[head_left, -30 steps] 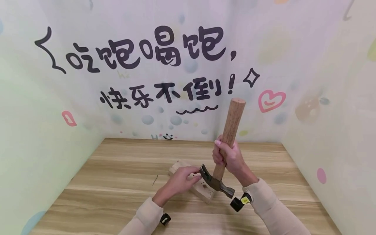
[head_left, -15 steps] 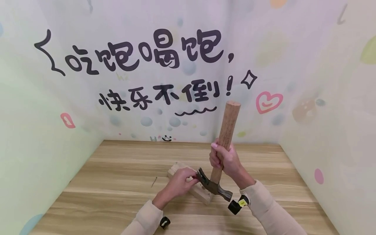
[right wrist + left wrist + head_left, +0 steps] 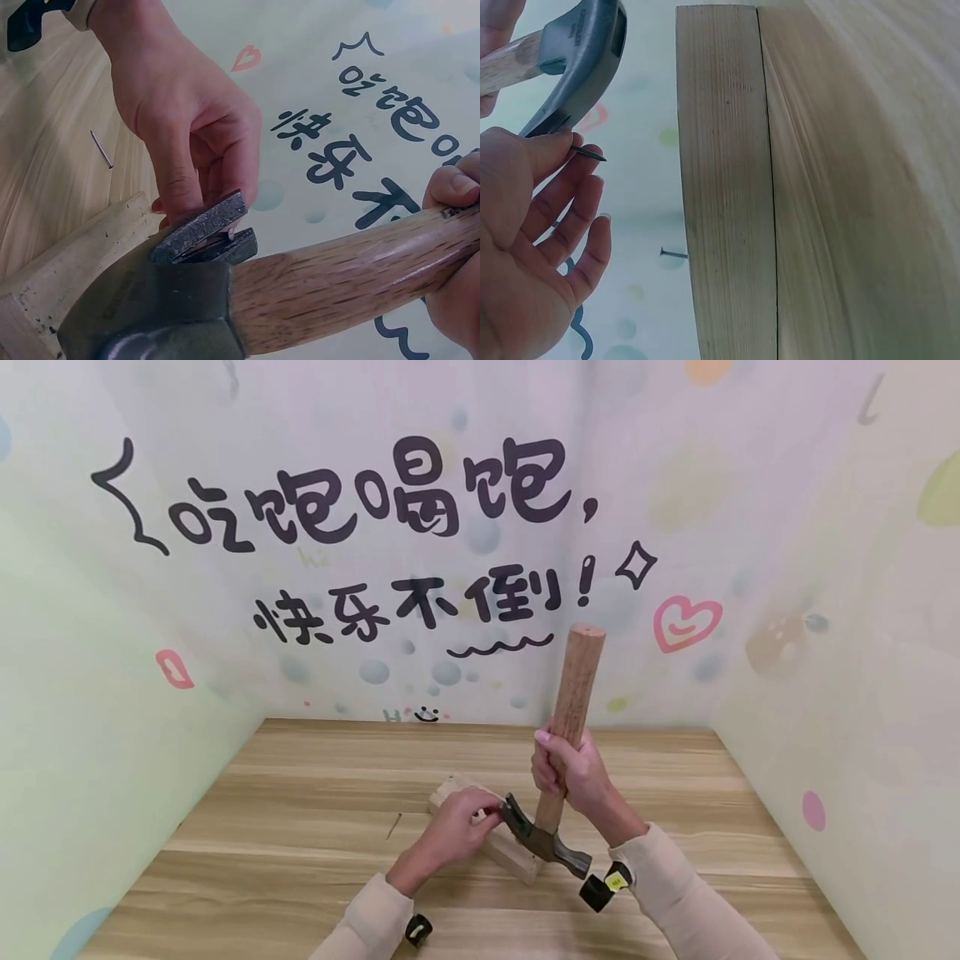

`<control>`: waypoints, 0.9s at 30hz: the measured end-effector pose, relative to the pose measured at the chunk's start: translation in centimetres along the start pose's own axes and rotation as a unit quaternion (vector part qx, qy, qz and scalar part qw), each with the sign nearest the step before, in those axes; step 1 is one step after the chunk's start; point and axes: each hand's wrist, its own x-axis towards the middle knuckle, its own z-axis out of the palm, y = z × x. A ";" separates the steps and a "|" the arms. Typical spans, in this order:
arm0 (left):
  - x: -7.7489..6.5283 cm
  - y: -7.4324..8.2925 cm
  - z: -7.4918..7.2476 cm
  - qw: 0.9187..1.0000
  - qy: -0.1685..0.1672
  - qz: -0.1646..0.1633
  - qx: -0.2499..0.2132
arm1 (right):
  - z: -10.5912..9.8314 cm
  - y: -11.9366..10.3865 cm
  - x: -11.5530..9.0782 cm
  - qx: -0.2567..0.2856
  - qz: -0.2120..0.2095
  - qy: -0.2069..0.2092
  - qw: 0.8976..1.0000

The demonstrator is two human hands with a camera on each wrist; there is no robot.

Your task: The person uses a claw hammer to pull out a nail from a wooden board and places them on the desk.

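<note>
My right hand (image 3: 573, 768) grips the wooden handle of a claw hammer (image 3: 576, 685). Its handle end points up and its head is low, with the claw toward the left. My left hand (image 3: 456, 827) has thumb and index finger pinched on a dark nail (image 3: 589, 153), right at the claw. The nail's pointed end shows past the fingertips in the left wrist view; its other end lies by the claw slot. Under the left hand and hammer head is a pale wooden block (image 3: 517, 857), lying flat. A second nail (image 3: 673, 253) sticks out from the block's side.
A loose nail (image 3: 393, 827) lies on the wood-grain table (image 3: 315, 777), left of the block. Light printed walls (image 3: 360, 685) enclose the table at the back and both sides. A black wrist camera (image 3: 597, 892) hangs beside the right sleeve.
The hammer has shifted slightly left and down, its handle now more upright. My left thumb and fingers have drawn closer together at the claw. The block and loose nail stay put.
</note>
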 end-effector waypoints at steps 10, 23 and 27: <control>-0.7 -1.1 -1.0 0.998 -0.008 -0.068 -0.015 | 0.0 1.1 0.0 -0.024 0.014 0.013 1.000; -2.4 -4.0 -3.9 0.987 0.013 -0.159 0.028 | -0.5 2.4 0.0 -0.066 0.026 0.022 0.997; -3.0 -5.0 -4.6 0.981 0.025 -0.189 0.043 | -0.4 2.7 0.1 -0.074 0.042 0.026 0.996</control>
